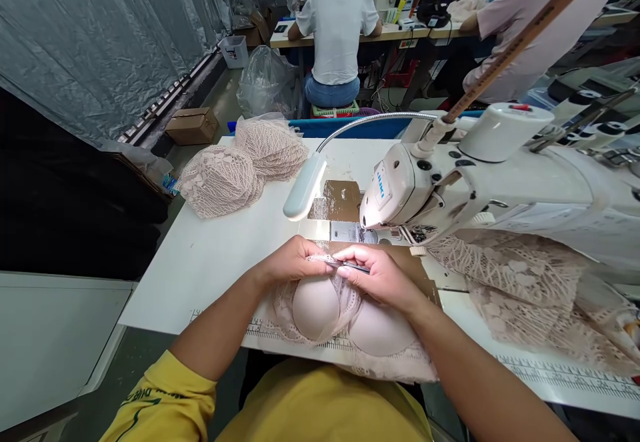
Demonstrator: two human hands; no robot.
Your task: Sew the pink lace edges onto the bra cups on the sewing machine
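A pale pink lace bra [316, 307] with two smooth moulded cups lies at the table's front edge, before the sewing machine [395, 189]. My left hand [294, 262] is closed, pinching the bra's upper lace edge between thumb and fingers. In my right hand [380, 275] is a slim dark metal tool [357, 267]. Its tip meets the lace edge beside my left thumb, and fingers cover much of it, so I cannot tell whether it is snips or tweezers. Both hands are close together, just in front of the needle area.
Stacked lace pieces [225, 179] lie at the table's back left. More lace fabric [520, 282] is under the machine arm at right. A lamp [305, 187] on a bendable neck hangs over the white table [200, 255]. Two people [337, 29] sit at machines beyond.
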